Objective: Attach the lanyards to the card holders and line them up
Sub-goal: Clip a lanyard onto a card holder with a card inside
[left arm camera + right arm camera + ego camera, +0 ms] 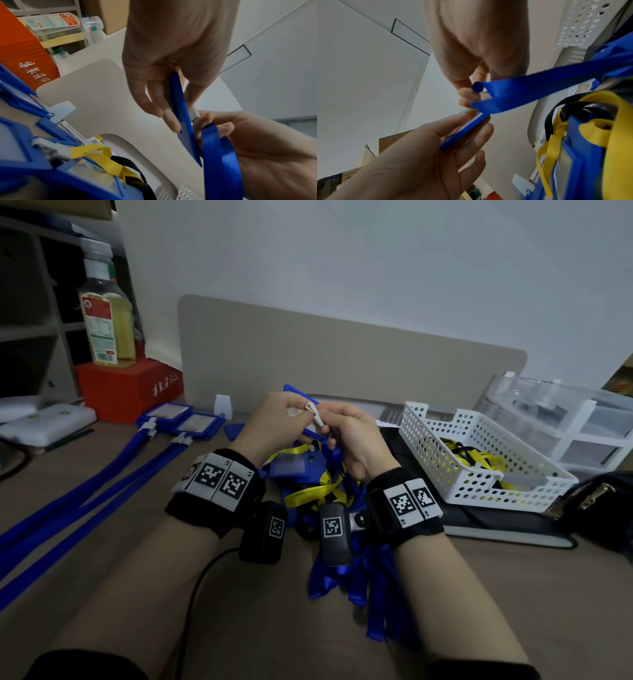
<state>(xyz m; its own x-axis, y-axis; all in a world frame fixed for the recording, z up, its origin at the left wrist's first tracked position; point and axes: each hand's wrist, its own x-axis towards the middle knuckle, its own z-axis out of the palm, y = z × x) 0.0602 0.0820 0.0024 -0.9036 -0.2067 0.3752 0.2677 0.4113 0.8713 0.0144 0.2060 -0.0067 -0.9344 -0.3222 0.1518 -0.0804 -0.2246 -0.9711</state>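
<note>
Tangled lanyard pile (pixel 329 501) beside white basket (pixel 479 446)

An office: a desk (pixel 102 542) with a beige divider panel (pixel 342 361), drawer organiser (pixel 582 422) (clear plastic) and shelving (pixel 34 302).

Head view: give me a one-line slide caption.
Left hand holds a blue card holder while right hand clips on a blue lanyard.

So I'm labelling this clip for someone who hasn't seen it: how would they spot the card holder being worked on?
Start at the beige divider panel behind the desk. Just before it, the left hand grips a blue card holder. Unlike the two finished holders lying flat to its left, it is in the air.
</note>
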